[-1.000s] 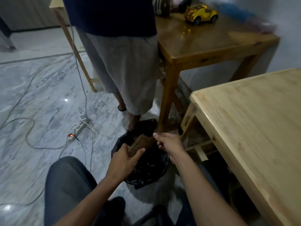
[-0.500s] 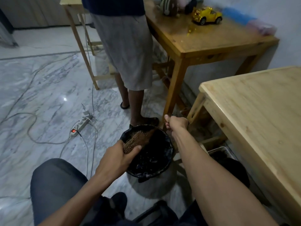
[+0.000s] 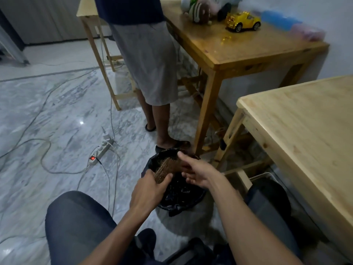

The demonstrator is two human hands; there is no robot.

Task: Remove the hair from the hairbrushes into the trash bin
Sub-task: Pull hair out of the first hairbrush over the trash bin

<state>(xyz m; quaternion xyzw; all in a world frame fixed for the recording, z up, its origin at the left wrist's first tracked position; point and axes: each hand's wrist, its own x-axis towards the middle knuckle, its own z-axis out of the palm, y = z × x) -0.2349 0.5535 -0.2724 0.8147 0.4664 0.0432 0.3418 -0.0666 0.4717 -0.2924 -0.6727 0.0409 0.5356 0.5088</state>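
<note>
A brown bristled hairbrush (image 3: 165, 168) is held over the trash bin (image 3: 183, 199), which is lined with a black bag and stands on the floor between my knees. My left hand (image 3: 148, 192) grips the brush's near end, thumb against the bristles. My right hand (image 3: 197, 171) is at the brush's far side, its fingers spread and loosely bent, with the fingertips at the bristles. Whether hair is between those fingers is too dark to tell.
A person in grey shorts (image 3: 150, 60) stands just behind the bin, feet in sandals. A dark wooden table (image 3: 238, 50) with a yellow toy truck (image 3: 242, 21) is beyond. A light wooden table (image 3: 305, 127) fills the right. A power strip (image 3: 101, 150) and cables lie on the marble floor at left.
My right hand has come back from the bin's far right rim to the brush, and its fingers have opened. My left hand keeps holding the brush over the bin.
</note>
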